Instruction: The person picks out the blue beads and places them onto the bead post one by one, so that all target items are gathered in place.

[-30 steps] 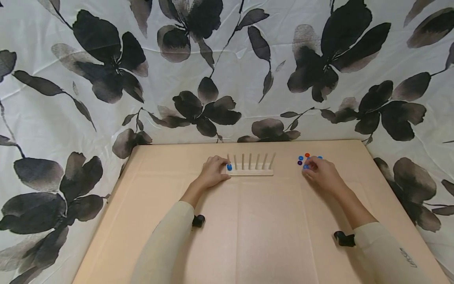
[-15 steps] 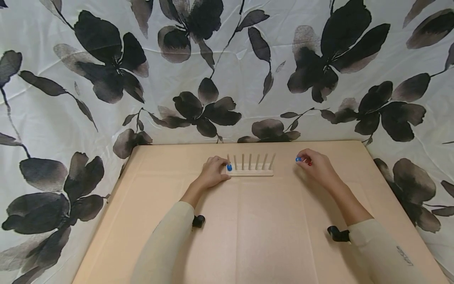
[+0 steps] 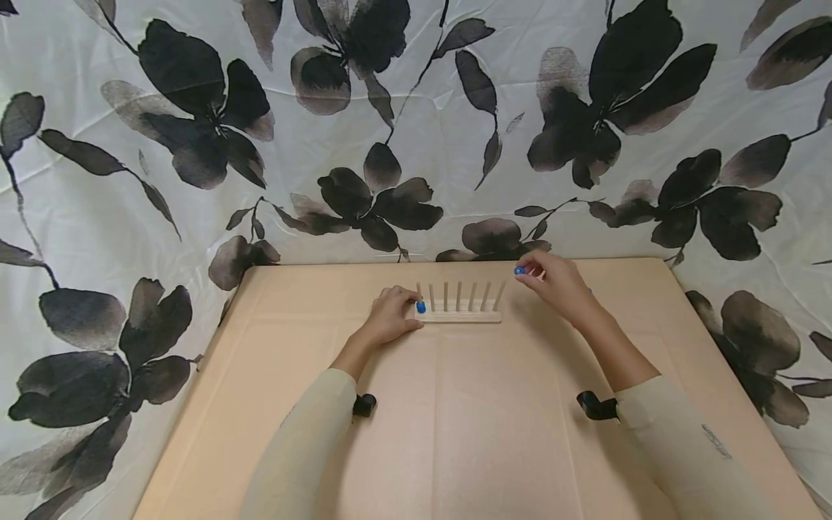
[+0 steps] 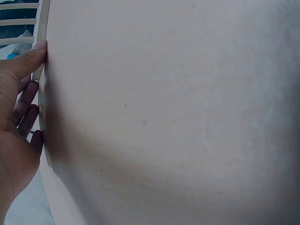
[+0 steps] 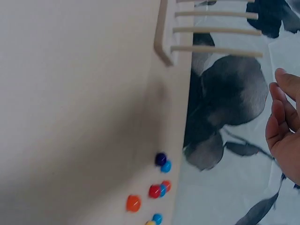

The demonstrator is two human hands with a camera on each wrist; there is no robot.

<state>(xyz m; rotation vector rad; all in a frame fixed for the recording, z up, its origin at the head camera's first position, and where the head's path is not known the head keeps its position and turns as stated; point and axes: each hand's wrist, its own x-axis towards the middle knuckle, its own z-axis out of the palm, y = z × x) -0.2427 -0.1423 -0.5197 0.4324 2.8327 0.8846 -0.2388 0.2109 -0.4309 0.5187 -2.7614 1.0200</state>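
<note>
A wooden rack [image 3: 463,316] with a row of upright pegs stands near the table's back edge; blue beads [image 3: 420,307] sit at its leftmost peg. My left hand [image 3: 388,316] grips the rack's left end, and in the left wrist view its thumb lies on the wooden base [image 4: 41,23]. Raised to the right of the rack, my right hand [image 3: 557,286] pinches a blue bead [image 3: 519,270] between thumb and fingertips. In the right wrist view that hand [image 5: 286,126] shows at the right edge, its bead hidden.
Loose beads, among them an orange one [image 5: 133,203], a dark blue one [image 5: 161,159] and a red one [image 5: 154,191], lie on the table near its back edge. Behind the table [image 3: 435,404] hangs a white cloth [image 3: 481,195] with dark flowers.
My right hand has lifted from the loose beads and moved left toward the rack, carrying a blue bead. My left hand has stayed in place.
</note>
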